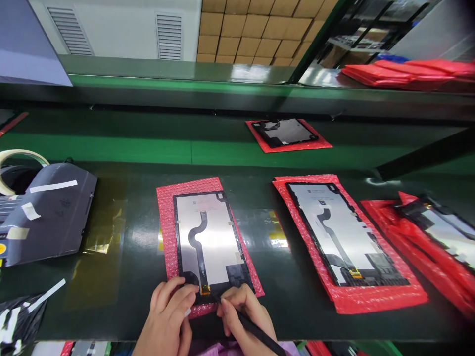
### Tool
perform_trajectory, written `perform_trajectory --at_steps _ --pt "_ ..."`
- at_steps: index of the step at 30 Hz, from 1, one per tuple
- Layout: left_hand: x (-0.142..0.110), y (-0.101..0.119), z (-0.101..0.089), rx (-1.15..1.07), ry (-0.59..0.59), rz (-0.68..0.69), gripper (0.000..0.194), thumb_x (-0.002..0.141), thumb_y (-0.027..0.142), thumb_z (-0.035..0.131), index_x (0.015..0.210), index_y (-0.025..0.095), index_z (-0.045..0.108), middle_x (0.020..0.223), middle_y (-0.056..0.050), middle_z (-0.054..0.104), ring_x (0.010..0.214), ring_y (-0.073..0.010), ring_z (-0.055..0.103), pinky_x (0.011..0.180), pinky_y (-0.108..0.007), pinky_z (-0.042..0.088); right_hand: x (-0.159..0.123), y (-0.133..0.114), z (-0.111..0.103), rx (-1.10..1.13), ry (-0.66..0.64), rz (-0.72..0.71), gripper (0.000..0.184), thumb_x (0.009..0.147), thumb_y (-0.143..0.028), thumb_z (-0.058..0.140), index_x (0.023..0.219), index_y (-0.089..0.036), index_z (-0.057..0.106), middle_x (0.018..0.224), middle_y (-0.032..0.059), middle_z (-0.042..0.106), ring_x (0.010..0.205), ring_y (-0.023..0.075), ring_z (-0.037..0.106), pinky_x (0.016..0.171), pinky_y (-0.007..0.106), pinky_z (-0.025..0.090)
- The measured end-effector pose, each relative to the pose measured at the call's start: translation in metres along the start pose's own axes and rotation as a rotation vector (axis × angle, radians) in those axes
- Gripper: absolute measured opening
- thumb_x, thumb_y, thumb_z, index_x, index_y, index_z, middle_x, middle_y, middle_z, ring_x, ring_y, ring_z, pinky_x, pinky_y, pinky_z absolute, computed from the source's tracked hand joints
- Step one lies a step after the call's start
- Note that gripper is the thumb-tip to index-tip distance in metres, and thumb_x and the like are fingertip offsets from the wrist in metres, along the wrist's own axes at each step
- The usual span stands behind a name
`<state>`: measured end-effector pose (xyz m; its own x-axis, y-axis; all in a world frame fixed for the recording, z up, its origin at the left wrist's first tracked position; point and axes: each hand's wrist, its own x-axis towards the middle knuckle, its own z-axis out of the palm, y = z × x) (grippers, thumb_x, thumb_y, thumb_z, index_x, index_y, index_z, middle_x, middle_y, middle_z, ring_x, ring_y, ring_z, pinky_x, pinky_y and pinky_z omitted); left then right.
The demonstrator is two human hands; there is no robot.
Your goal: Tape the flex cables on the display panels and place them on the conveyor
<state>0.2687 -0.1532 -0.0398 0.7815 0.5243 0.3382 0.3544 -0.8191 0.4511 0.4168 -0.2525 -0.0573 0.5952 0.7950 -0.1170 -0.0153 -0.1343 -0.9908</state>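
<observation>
A display panel [218, 232] lies on a pink bubble-wrap pouch [166, 217], its silvery back facing up. A dark curved flex cable [201, 247] runs down it to a gold connector [205, 290] near the bottom edge. My left hand [168, 311] rests at the panel's lower left corner, fingers curled, with a small white piece [187, 312] at its thumb and fingertips. In my right hand [247, 314] is a slim black pen-like tool [260, 336], gripped like a pen. Its tip points at the bottom edge, just right of the connector; whether it touches is unclear.
To the right, another panel [326, 232] lies on red bubble wrap [378, 299], beside more wrapped panels. One further panel [287, 132] is at the back. On the left stands a grey tape dispenser [55, 212]. Red pouches [401, 74] are stacked on the shelf.
</observation>
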Motion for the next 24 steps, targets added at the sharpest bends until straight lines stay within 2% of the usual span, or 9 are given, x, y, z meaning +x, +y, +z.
perform_trajectory --at_steps 4,13,19,24 --pt "-0.002 0.0 -0.001 -0.002 0.001 -0.014 0.048 0.079 -0.004 0.042 0.119 0.018 0.056 0.111 -0.005 0.074 0.11 -0.0214 0.063 0.092 -0.037 0.053 -0.001 0.002 -0.002 0.006 0.016 -0.016 0.035 0.096 -0.049 0.055 0.074 -0.025 0.042 0.064 -0.0068 0.06 0.036 0.0049 0.042 0.041 0.02 0.033" --pt "-0.004 -0.001 0.002 -0.041 0.003 -0.032 0.049 0.078 -0.004 0.043 0.12 0.019 0.057 0.111 -0.005 0.074 0.111 -0.0215 0.062 0.092 -0.038 0.053 0.003 -0.001 -0.006 -0.022 -0.037 0.039 0.037 0.094 -0.053 0.056 0.072 -0.025 0.045 0.064 -0.0051 0.063 0.037 0.0066 0.046 0.042 0.021 0.038" --pt "0.0 0.002 -0.001 0.009 -0.02 -0.025 0.054 0.075 -0.005 0.042 0.12 0.02 0.057 0.109 -0.005 0.074 0.109 -0.0229 0.062 0.089 -0.039 0.051 0.004 0.013 -0.015 -0.059 -0.129 0.03 0.03 0.096 -0.044 0.056 0.074 -0.025 0.048 0.064 -0.0043 0.063 0.039 0.0072 0.049 0.043 0.021 0.039" --pt "0.004 0.003 -0.003 0.047 0.004 0.093 0.051 0.075 -0.007 0.041 0.116 0.02 0.059 0.112 -0.001 0.074 0.112 -0.0226 0.057 0.094 -0.038 0.04 0.004 0.024 -0.02 -0.123 -0.149 0.002 0.028 0.096 -0.04 0.056 0.074 -0.025 0.048 0.065 -0.0053 0.061 0.039 0.0073 0.048 0.043 0.022 0.038"
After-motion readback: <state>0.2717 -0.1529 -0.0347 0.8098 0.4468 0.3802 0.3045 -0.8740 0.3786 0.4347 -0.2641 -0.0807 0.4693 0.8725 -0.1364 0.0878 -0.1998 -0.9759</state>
